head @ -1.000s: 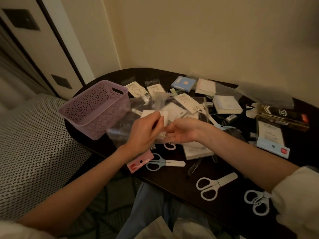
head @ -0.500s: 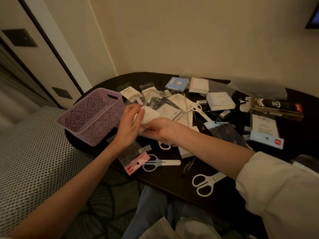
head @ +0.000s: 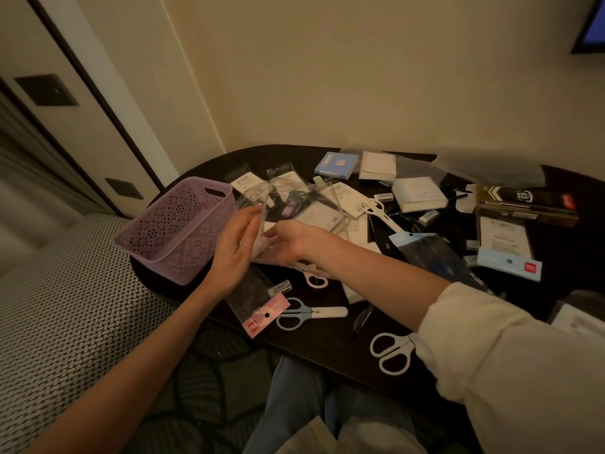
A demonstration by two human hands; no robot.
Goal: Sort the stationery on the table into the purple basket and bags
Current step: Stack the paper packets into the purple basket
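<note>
Both hands, the left hand and right hand, pinch 1 clear bag beside the purple basket, apparently holding its mouth apart for loading stationery.

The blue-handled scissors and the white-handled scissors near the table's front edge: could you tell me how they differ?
The blue-handled scissors have blue loops and a white blade cover; the white-handled scissors are white all over. The blue pair lies fully in view, its tip pointing right; the white pair's tip is hidden behind the right sleeve. Both lie flat and closed on the dark table.
</note>
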